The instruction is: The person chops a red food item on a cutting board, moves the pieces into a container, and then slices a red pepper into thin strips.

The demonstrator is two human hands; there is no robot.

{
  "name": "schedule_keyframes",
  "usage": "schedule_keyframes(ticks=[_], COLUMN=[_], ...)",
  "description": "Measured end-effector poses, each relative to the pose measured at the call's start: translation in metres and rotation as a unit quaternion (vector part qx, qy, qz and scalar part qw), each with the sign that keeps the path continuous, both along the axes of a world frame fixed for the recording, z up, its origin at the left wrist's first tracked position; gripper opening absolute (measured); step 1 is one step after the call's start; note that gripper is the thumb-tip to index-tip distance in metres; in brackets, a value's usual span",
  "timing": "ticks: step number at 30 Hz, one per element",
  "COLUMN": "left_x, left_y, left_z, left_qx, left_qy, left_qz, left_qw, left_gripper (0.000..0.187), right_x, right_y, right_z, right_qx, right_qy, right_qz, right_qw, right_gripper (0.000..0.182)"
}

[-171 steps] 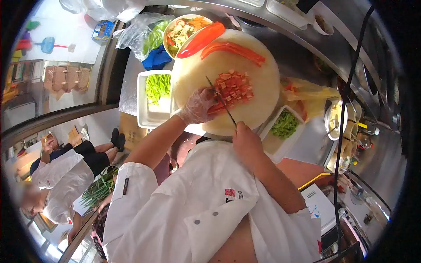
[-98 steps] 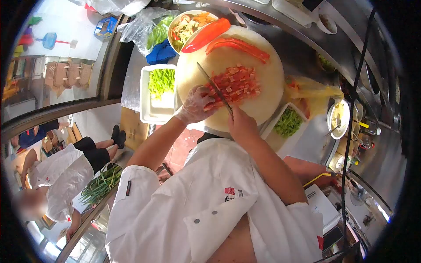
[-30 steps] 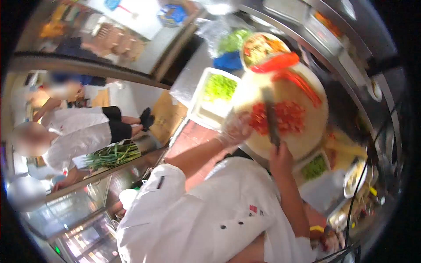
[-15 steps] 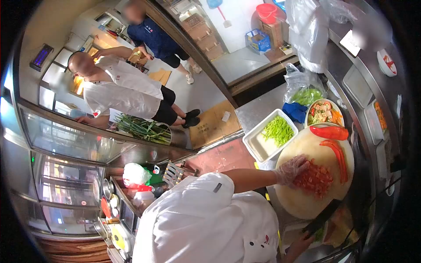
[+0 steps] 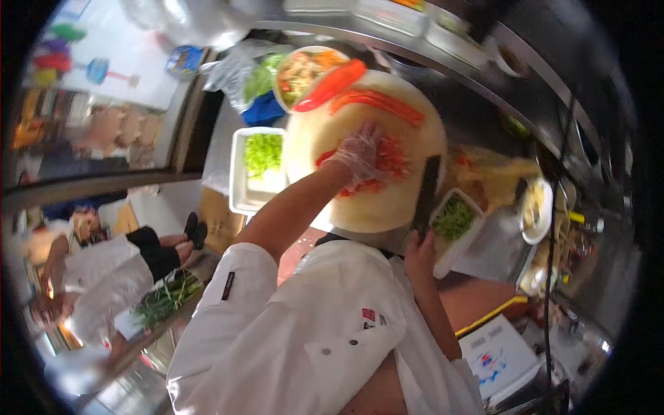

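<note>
My left hand (image 5: 360,155), in a clear plastic glove, lies with fingers spread over a heap of chopped red pieces (image 5: 393,158) on a round cutting board (image 5: 373,216). The handle of a cleaver (image 5: 427,197) is in my right hand (image 5: 420,252); its dark blade is over the board's right edge. Behind the heap rest long red pepper strips (image 5: 380,104) and a larger piece of red pepper (image 5: 330,86). A bowl of mixed cut vegetables (image 5: 304,69) touches the board's far left side.
Left of the board stands a white tray (image 5: 237,173) with chopped greens (image 5: 263,155). Another white container (image 5: 453,257) with greens is beside my right hand. A white dish (image 5: 536,211) sits farther right, and a metal shelf (image 5: 470,76) runs behind. Another person (image 5: 111,277) is at left.
My view has swung to the right, bringing the right hand and cleaver into clearer sight. The left hand has moved farther over the chopped red heap, its fingers now more spread.
</note>
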State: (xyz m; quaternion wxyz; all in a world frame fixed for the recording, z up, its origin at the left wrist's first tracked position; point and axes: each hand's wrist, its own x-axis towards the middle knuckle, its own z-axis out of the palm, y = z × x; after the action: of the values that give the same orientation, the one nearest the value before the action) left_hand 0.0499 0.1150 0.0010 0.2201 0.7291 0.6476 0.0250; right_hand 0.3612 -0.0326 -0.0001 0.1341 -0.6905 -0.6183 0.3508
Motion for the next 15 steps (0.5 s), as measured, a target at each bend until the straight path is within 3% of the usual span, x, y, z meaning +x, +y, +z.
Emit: schedule_keyframes(ticks=[1,4,7,9,11,13,15], left_x=[0.010,0.037,0.055,0.061,0.064,0.068,0.071], left_y=[0.008,0.022,0.025,0.020,0.011,0.002,-0.003], left_z=[0.008,0.007,0.006,0.007,0.004,0.004,0.004], left_qx=[-0.011,-0.012,-0.005,0.004,0.021,0.036,0.057], left_qy=[0.004,0.018,0.042,0.042,0.020,0.007,-0.005], left_qz=[-0.008,-0.028,-0.056,-0.081,-0.113,-0.117,-0.106], left_qw=[1.000,0.999,0.998,0.996,0.993,0.992,0.993], left_gripper=[0.137,0.126,0.115,0.109,0.104,0.099,0.092], right_x=[0.002,-0.014,-0.021,-0.007,0.006,0.017,0.036], right_y=[-0.009,0.002,0.009,0.006,0.012,0.034,0.035], right_z=[-0.031,0.010,0.021,-0.012,-0.014,0.018,-0.003], right_qx=[0.084,-0.033,-0.016,0.033,-0.050,-0.256,-0.237], right_qy=[-0.068,-0.002,0.063,0.076,0.160,0.305,0.283], right_qz=[0.008,-0.005,-0.010,-0.013,-0.072,-0.179,-0.173], right_qw=[0.994,0.999,0.998,0.996,0.983,0.900,0.913], right_gripper=[0.044,0.042,0.040,0.036,0.033,0.030,0.027])
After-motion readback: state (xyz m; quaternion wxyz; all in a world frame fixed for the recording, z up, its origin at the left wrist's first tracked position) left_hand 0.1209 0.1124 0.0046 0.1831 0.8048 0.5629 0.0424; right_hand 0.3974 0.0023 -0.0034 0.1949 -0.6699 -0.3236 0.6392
